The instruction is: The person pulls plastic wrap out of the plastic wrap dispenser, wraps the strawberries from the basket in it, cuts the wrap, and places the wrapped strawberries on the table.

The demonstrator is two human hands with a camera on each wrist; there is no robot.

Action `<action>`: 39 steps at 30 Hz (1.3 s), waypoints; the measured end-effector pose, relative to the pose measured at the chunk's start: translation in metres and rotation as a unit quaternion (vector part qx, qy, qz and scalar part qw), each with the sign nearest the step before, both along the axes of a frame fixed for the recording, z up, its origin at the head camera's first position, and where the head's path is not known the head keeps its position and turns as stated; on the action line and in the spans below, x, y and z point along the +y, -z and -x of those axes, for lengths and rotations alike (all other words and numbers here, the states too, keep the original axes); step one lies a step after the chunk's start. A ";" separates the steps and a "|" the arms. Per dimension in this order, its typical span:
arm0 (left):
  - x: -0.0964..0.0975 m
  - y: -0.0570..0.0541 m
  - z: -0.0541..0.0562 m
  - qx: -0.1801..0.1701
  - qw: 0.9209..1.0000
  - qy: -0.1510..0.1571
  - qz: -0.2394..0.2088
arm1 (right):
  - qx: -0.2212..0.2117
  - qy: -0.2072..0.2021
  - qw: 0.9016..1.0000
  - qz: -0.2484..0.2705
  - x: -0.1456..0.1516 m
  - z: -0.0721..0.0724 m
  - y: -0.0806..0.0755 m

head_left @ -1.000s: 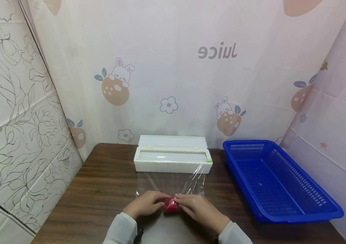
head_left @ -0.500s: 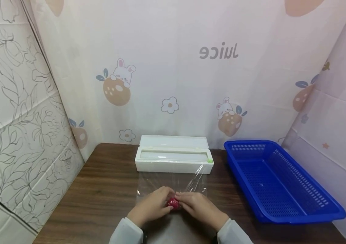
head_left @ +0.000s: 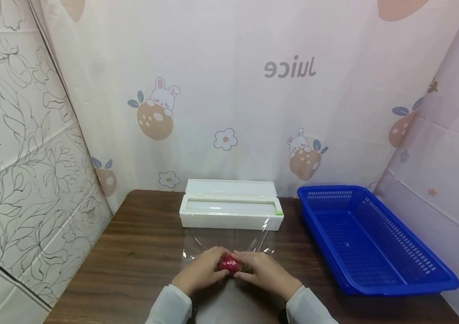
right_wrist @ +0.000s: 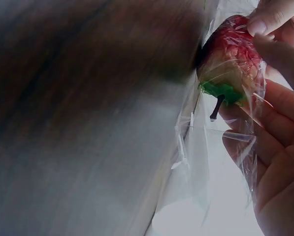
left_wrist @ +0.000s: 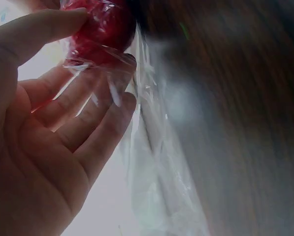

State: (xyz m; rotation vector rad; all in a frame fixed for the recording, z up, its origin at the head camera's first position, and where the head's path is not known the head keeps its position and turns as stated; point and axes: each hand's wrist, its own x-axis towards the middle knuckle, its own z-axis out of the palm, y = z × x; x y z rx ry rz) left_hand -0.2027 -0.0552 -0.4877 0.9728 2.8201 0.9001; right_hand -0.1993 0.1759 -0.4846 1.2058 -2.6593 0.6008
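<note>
Red strawberry (head_left: 227, 263) in cling film (head_left: 213, 240) — pinched between left hand (head_left: 200, 271) and right hand (head_left: 263, 271), fingers curled round it.

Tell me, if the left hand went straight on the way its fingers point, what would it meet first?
The left hand points right, toward the middle. It would meet the red fruit in the film first, which it already holds, and just past it the right hand. Depth is hard to judge.
</note>
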 end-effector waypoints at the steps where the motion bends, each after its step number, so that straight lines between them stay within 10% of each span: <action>1: -0.001 0.001 0.001 -0.003 1.000 0.003 -0.001 | -0.008 0.003 1.000 -0.001 0.000 0.001 0.000; 19: -0.012 0.000 0.016 -0.040 0.998 0.037 -0.014 | -0.068 0.007 0.994 0.079 0.002 0.025 0.012; 39: -0.015 0.003 0.031 -0.053 0.998 0.004 -0.037 | -0.092 0.059 0.991 0.072 -0.005 0.039 0.013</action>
